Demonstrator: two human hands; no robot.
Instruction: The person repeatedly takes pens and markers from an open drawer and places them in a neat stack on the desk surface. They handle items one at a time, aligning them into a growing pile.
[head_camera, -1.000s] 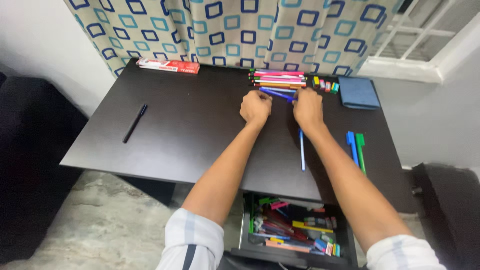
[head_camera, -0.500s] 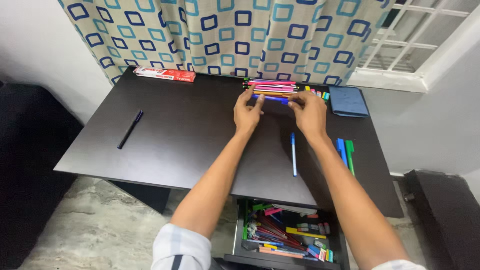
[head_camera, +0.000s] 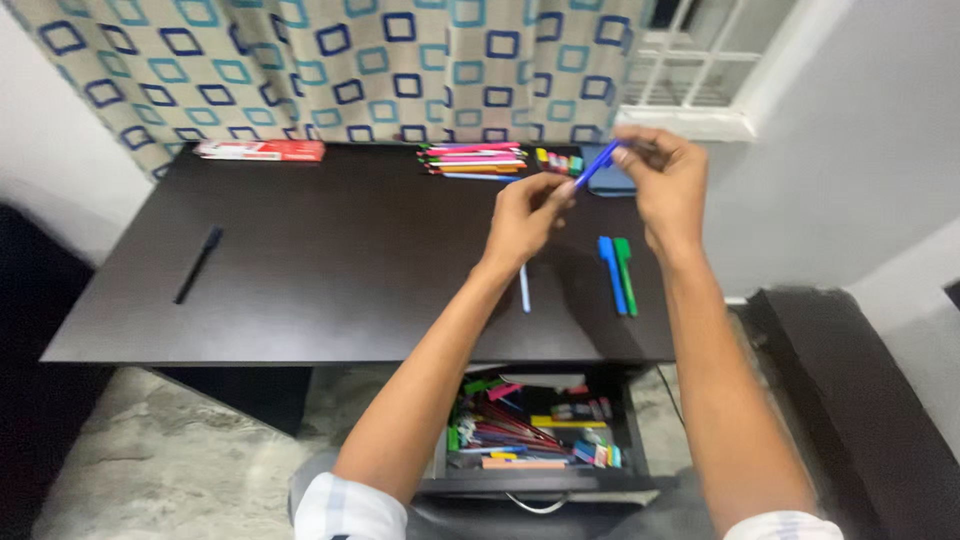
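Both my hands are raised above the dark desk (head_camera: 330, 260) and hold one blue pen (head_camera: 598, 164) between them. My right hand (head_camera: 668, 185) grips its upper end, and my left hand (head_camera: 525, 215) pinches its lower end. Behind them, at the desk's back edge, lies a row of coloured pens (head_camera: 472, 160) with several small erasers (head_camera: 560, 161) beside it. A light blue pen (head_camera: 524, 288) lies on the desk below my left hand. A blue marker (head_camera: 610, 272) and a green marker (head_camera: 625, 274) lie side by side to the right.
A black pen (head_camera: 198, 264) lies at the desk's left. A red box (head_camera: 260, 150) sits at the back left, a blue cloth case (head_camera: 612, 182) at the back right. Below the desk an open drawer (head_camera: 530, 430) holds several coloured stationery items. A patterned curtain (head_camera: 330, 60) hangs behind.
Both hands lifted a blue pen away from the pen row and brought it up toward me, tilted. The camera view shifted right and down.
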